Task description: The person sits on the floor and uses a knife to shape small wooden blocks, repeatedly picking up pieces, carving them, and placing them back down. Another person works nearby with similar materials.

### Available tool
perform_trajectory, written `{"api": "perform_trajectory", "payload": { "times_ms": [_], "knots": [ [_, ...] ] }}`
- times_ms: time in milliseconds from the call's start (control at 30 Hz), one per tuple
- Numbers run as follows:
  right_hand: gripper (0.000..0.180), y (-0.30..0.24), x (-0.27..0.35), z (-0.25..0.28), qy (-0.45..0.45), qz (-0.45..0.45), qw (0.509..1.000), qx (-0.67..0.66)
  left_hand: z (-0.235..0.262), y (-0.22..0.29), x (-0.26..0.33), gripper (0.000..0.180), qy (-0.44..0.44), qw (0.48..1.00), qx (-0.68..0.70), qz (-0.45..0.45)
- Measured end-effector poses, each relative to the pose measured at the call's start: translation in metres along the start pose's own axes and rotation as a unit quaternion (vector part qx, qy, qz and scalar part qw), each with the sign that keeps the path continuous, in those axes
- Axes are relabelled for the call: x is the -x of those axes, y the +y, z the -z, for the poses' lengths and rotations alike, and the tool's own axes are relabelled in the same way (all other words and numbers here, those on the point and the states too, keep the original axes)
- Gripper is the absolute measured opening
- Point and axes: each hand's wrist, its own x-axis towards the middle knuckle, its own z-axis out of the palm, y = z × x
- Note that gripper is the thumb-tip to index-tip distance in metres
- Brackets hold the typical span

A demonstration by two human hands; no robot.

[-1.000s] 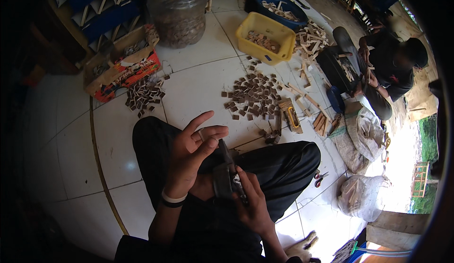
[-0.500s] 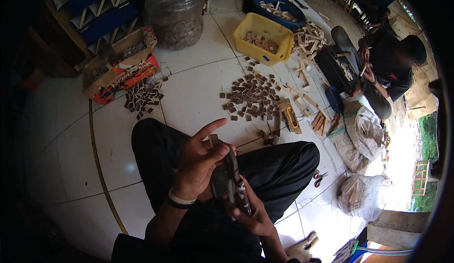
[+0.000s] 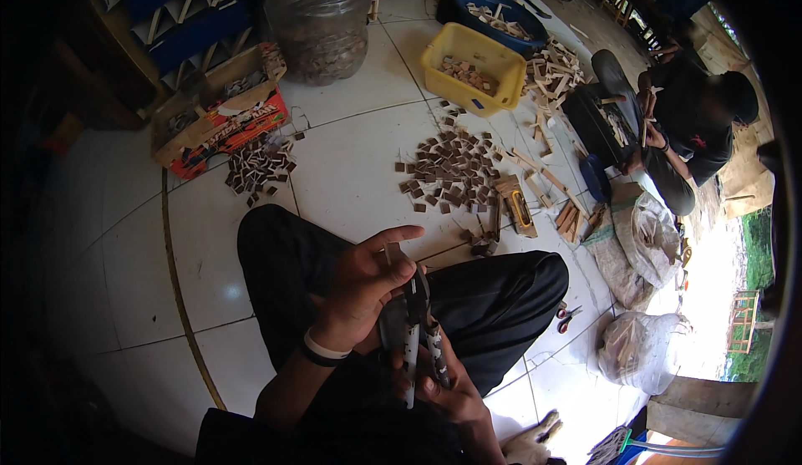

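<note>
My left hand (image 3: pixel 355 289) is raised over my lap, pinching a thin greyish strip (image 3: pixel 393 254) between thumb and fingers, with the index finger stretched out. My right hand (image 3: pixel 451 394) grips what look like snips, dark at the head (image 3: pixel 417 294), with black-and-white patterned handles (image 3: pixel 411 356). The handles stand apart. The head of the snips lies close against the strip and the left fingertips; whether the blades touch the strip is hidden.
Small dark brown square pieces (image 3: pixel 451 168) are heaped on the white tiles ahead, another pile (image 3: pixel 261 164) beside a red carton (image 3: pixel 221 131). Farther off stand a yellow tub (image 3: pixel 510 89), a blue basin (image 3: pixel 535 35) and a clear plastic container (image 3: pixel 322 39). Scissors (image 3: pixel 568 318) lie right; a co-worker (image 3: pixel 693 131) sits beyond.
The handles of the snips have spread apart. Both hands have shifted slightly in the view, the left one a little to the right and down.
</note>
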Motion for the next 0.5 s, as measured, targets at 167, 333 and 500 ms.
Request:
{"api": "perform_trajectory", "payload": {
  "times_ms": [167, 333, 500],
  "knots": [
    [0.090, 0.003, 0.008, 0.000, 0.026, -0.002, 0.999, -0.035, -0.002, -0.001, 0.000, 0.073, -0.037, 0.999, -0.027, -0.010],
    [0.090, 0.002, 0.010, 0.007, 0.024, 0.025, 0.997, -0.066, -0.006, 0.002, 0.002, 0.070, -0.049, 0.998, 0.008, -0.030],
    [0.091, 0.002, 0.014, 0.009, 0.027, 0.011, 0.999, -0.042, -0.012, 0.003, 0.000, 0.046, -0.006, 0.998, -0.052, -0.028]
  ]
}}
